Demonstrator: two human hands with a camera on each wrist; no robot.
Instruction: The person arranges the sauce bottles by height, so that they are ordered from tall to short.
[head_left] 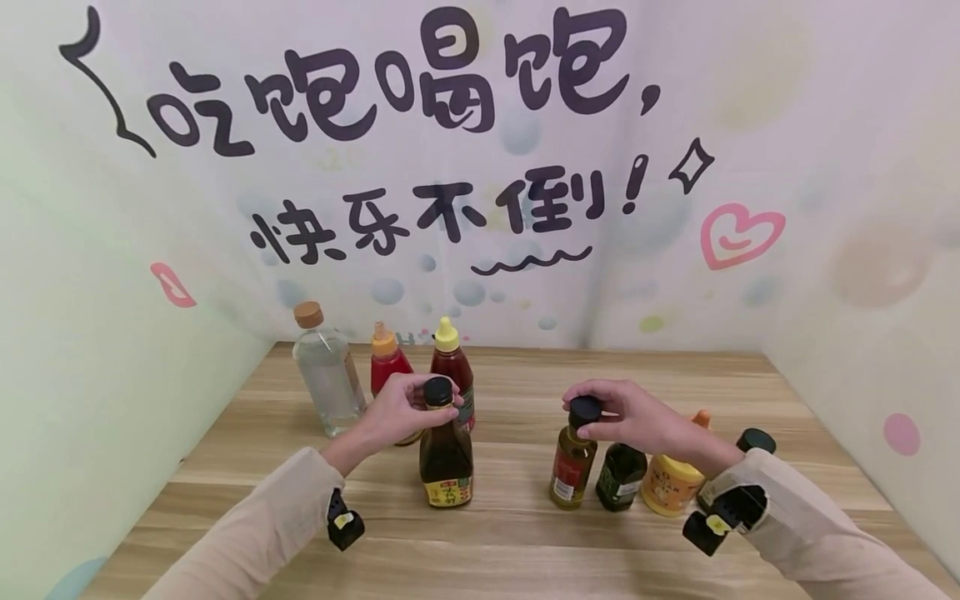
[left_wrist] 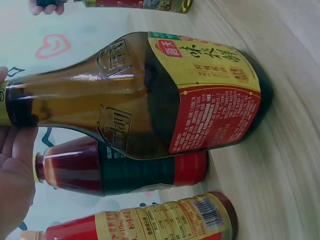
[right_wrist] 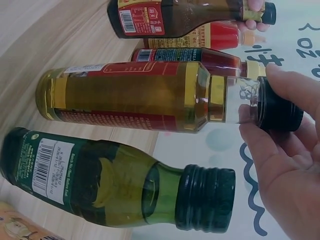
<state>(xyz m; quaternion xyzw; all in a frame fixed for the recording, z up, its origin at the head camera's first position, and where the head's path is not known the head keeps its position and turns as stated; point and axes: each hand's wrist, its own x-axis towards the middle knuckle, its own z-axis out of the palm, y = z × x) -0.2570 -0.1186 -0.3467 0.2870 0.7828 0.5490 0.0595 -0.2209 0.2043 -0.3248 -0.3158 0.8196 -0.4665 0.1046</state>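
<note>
Sauce bottle (head_left: 446, 454), dark brown with a black cap, is standing upright near the middle of the table (head_left: 517, 567). The person's left hand (head_left: 401, 410) is pinching it at the top, with thumb and fingers clamped around the neck. To its right, well apart, the oil bottle (head_left: 573, 467) is standing upright too, and the right hand (head_left: 633, 412) is clamping its thumb and fingers on the black cap. I cannot tell if either bottle is touching the table.

Behind the sauce bottle, a dark red bottle (head_left: 452, 367) with a yellow tip and a red bottle (head_left: 390, 362) with an orange tip are standing close by. The left wrist view is showing a barcode on the red bottle, while the hand is partly covering that bottle in the head view.

Only the head view is showing the clear bottle (head_left: 327, 383) at the back left and a dark green lid (head_left: 756, 440) by the right sleeve. A yellow tub (head_left: 671, 487) is sitting next to the green bottle (head_left: 622, 475). The right wrist view is showing the green bottle's ridged cap, which the right hand is hiding from the head view.
</note>
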